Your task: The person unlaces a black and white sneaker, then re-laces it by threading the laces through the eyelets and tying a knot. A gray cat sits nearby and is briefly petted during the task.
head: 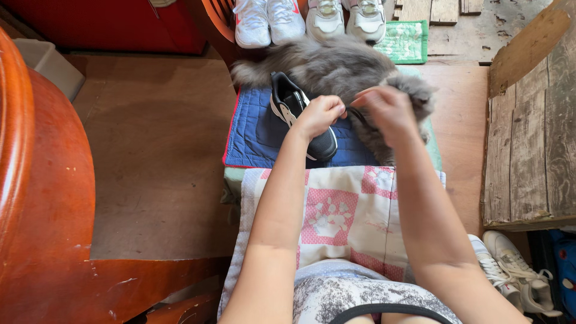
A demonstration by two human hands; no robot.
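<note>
A black shoe with a white sole lies on a blue quilted mat. My left hand is closed over the shoe's top and pinches a black lace. Beside it, my right hand grips the other end of that lace, just right of the shoe. A fluffy grey cat lies across the far side of the mat, right behind both hands; its head is by my right hand.
A pink and white paw-print cloth covers my lap. White shoes and pale sneakers stand at the back, more sneakers at lower right. Red wooden furniture is left, a weathered plank box right.
</note>
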